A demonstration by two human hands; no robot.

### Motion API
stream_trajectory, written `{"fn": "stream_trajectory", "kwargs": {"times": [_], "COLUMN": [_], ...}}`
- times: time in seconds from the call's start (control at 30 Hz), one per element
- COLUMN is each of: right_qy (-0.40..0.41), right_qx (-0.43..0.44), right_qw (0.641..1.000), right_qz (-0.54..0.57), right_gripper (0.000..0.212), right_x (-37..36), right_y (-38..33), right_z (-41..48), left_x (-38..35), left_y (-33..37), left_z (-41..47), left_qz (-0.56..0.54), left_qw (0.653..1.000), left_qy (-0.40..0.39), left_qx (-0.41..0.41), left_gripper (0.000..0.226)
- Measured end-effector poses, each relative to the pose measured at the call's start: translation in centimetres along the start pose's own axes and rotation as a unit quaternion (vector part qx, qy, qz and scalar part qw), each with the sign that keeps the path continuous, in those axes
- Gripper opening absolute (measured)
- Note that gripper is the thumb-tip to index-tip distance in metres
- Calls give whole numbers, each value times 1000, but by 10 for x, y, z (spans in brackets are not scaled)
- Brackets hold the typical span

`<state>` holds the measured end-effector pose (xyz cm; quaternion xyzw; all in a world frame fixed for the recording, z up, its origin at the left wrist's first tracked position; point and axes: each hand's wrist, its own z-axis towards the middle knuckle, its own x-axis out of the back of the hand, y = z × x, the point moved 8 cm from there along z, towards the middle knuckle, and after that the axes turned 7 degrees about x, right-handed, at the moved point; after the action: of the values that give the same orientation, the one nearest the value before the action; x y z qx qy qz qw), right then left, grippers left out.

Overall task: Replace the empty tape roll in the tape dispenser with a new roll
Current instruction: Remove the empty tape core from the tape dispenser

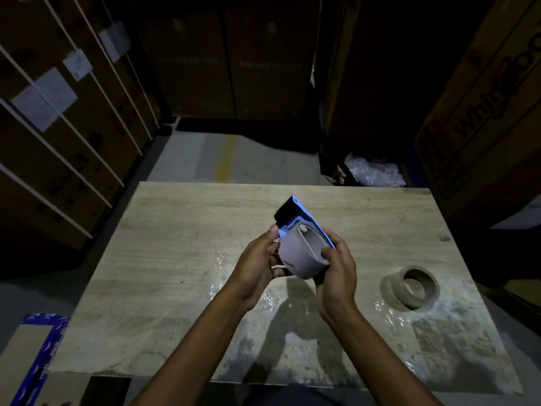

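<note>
Both hands hold a blue tape dispenser [295, 213] above the middle of the wooden table [181, 259]; its black toothed blade points away from me. An empty cardboard roll core [298, 259] sits in the dispenser. My left hand [259, 260] grips the dispenser and core from the left. My right hand [338, 266] grips the core's right rim, thumb inside the ring. A new brown tape roll [409, 287] lies on the table to the right, apart from both hands.
Tall strapped cardboard boxes [58, 127] stand to the left, more boxes behind and at right [483, 112]. Crumpled clear plastic [374, 171] lies past the table's far right corner. A flat carton with blue tape [38, 356] lies on the floor at lower left.
</note>
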<state>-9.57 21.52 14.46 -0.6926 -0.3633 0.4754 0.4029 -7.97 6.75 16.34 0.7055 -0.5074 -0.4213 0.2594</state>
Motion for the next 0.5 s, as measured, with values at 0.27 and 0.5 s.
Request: {"fn": "stream_trajectory", "kwargs": {"times": [0.27,0.5], "right_qy": [15,-50], "right_qx": [-263,-309], "right_qw": [931,870], "right_qz": [253,381], "right_gripper": [39,89], "right_x": [-11,-23], "right_y": [29,29], "right_z": [-12,-20], "left_x": [13,-4], "left_y": [15,30], "left_z": [-2,-15], "left_qz": [23,128], "left_qw": [994,972], "left_qy": [79,90], "left_qx": [-71,-174], "left_gripper": [13,13]}}
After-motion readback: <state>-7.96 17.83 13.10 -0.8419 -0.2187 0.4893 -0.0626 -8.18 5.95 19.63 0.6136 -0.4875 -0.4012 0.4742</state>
